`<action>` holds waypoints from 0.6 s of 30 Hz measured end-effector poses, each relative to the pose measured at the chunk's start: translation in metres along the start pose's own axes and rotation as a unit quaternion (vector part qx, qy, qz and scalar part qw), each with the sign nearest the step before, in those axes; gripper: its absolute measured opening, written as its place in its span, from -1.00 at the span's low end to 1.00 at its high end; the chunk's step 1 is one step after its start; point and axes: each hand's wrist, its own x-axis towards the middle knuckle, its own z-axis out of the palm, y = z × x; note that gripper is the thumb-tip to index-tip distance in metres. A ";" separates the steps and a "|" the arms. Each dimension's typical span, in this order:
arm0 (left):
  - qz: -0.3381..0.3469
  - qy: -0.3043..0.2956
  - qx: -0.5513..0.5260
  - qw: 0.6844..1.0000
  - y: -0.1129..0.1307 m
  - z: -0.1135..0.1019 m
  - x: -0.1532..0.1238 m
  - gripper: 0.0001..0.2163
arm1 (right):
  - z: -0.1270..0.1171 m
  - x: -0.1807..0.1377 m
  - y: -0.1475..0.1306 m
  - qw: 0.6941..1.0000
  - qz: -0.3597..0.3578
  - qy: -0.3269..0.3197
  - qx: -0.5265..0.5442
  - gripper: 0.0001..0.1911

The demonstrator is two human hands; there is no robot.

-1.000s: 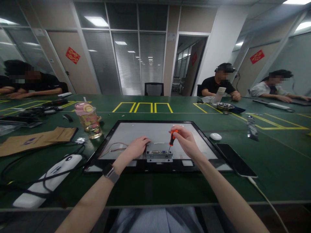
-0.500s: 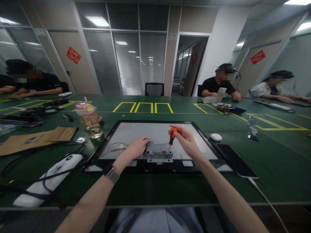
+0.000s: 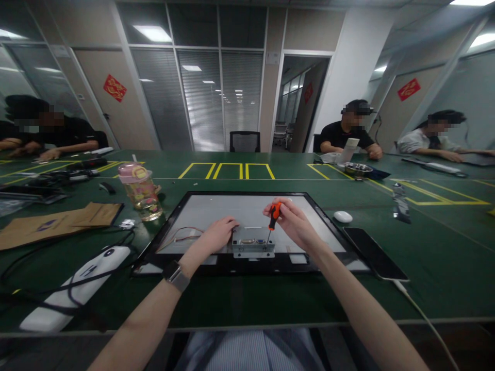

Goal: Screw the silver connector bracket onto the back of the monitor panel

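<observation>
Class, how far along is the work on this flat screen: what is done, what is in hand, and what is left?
Done: the screen lies face down on the table, its back bare. In hand: the right hand holds a screwdriver upright, tip at the right corner of the metal bracket; the left hand rests at its left end. Left: the wires lie loose; screws are too small to tell.

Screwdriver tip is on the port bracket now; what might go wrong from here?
The screwdriver is pinched only by the right hand fingertips; its tip may slip off the bracket and scratch the panel.
The left hand rests right beside the bracket, so a slip might jab it.
Loose wires near that hand may snag.
</observation>
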 end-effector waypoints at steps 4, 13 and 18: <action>-0.002 0.001 -0.002 1.000 -0.001 0.001 0.001 -0.60 | -0.001 -0.001 -0.002 1.000 0.005 -0.010 -0.008 -0.80; 0.002 -0.006 0.007 1.000 -0.002 0.001 0.001 -0.59 | -0.003 0.002 0.008 0.996 -0.048 0.010 -0.077 -0.71; 0.003 0.001 -0.008 1.000 -0.002 0.001 0.001 -0.59 | -0.006 -0.001 0.007 0.985 -0.067 0.011 -0.156 -0.80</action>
